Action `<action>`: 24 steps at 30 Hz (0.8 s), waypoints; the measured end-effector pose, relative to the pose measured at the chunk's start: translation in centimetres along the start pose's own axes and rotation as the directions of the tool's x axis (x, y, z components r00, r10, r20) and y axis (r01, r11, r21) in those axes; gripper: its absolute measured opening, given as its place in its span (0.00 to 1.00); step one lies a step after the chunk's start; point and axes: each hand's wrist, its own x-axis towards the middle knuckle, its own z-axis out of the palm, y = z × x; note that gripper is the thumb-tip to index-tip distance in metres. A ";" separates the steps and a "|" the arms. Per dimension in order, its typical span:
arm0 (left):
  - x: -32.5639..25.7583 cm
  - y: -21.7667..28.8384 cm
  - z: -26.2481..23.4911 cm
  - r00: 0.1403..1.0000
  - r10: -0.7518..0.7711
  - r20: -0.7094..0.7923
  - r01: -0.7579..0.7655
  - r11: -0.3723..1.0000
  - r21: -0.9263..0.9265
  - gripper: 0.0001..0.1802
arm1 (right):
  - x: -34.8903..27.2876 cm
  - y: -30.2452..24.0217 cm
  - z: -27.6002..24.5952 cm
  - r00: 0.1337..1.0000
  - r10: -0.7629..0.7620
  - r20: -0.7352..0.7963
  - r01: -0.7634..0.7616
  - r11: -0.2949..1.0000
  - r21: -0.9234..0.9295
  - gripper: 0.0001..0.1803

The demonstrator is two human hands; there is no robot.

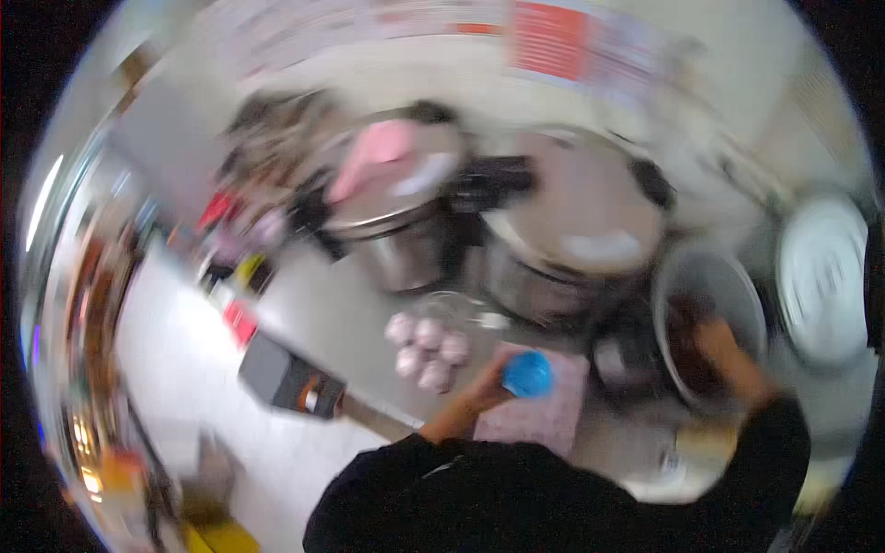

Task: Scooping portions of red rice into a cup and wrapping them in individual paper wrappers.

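My left hand (479,392) is closed on a round blue cup-like thing (527,374), held above a pink patterned cloth (556,405). Whether it is a cup or a lid is too blurred to tell. My right hand (721,346) reaches down into a grey round tub (751,295). Inside that tub is a dark reddish-brown mass (682,323). The fingers there are smeared by motion, so their grip does not show. Several pale pinkish round lumps (428,350) sit together on the metal counter, left of the blue thing.
Two large metal pots with lids stand behind, the left pot (406,244) with a pink cloth (378,152) on top, the right pot (581,212) larger. A white oval lid (823,276) lies at the right. A dark grey box (290,378) is at the counter's left edge.
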 end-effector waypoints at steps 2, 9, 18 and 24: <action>2.8 -8.0 8.8 0.997 0.070 -0.010 -0.071 0.975 -0.209 0.21 | -2.9 10.0 -10.9 0.972 -0.078 0.222 0.129 0.966 -0.224 0.14; -10.6 -24.5 9.5 0.993 -0.118 -0.002 0.090 0.770 -0.632 0.26 | -14.3 20.5 -8.6 0.652 -0.065 0.755 0.465 0.821 -0.331 0.29; -5.7 -25.8 11.4 0.933 -0.258 -0.251 0.011 0.716 -0.698 0.31 | -2.9 22.3 -11.2 0.308 0.249 0.918 0.564 0.730 -0.387 0.22; -4.9 -29.5 13.8 0.953 -0.214 -0.216 0.005 0.719 -0.695 0.32 | -2.2 21.7 -11.8 0.458 0.222 0.861 0.492 0.743 -0.454 0.22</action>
